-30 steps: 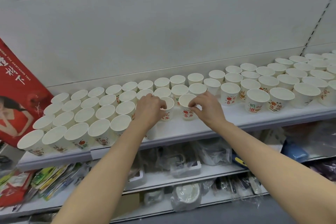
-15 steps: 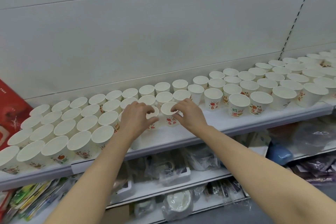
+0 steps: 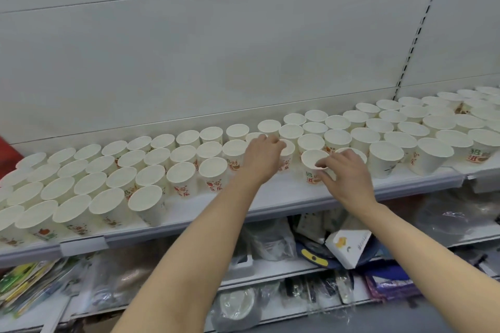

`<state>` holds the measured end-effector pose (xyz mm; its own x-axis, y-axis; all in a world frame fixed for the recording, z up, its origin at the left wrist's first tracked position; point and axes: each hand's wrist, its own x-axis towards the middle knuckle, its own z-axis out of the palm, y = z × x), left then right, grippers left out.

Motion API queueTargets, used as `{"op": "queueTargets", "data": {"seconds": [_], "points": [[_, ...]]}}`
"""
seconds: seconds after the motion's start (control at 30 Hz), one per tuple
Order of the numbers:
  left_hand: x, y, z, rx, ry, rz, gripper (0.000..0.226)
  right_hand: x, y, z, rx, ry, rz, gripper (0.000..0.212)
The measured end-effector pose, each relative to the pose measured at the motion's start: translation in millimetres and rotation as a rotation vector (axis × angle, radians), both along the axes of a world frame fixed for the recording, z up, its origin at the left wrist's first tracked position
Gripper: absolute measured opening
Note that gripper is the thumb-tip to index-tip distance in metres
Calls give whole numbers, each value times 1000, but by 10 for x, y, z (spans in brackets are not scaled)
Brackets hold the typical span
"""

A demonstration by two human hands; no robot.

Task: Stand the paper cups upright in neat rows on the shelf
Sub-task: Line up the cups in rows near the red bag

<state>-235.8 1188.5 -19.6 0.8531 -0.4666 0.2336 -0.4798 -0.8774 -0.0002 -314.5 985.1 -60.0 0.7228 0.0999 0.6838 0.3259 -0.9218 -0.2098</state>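
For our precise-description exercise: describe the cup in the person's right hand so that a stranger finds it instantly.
Find the white shelf crowded with paper cups. In the bare gap at its front middle, the cup stands alone, its rim pinched by the right hand.

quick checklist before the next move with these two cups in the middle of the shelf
1. Right hand has a firm hold on the front cup: ok, thumb and fingers pinch its rim and side.
2. Left hand hold on the cup behind it: cannot tell, the hand hides most of it.
3. Front cup upright: ok, mouth faces up.
4. Bare space on the shelf in front of the middle cups: ok.
5. Left block of cups in even rows: ok, upright and close together.
6. Middle rows line up with the right block: not ok, the front cup sits forward of its neighbours.
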Motion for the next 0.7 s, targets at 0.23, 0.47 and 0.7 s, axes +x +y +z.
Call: {"op": "queueTargets", "data": {"seconds": [0.23,0.47,0.7], "points": [[-111,-76,-71,-79,-81,56,18,100,-238,11,-60,90,58,22],[-631,531,221,-457,-3,187,8,187,-271,54,-79,128,73,14],[-1026,1362,245,-566,53,317,5,198,408,161,23,116,246,9]]}}
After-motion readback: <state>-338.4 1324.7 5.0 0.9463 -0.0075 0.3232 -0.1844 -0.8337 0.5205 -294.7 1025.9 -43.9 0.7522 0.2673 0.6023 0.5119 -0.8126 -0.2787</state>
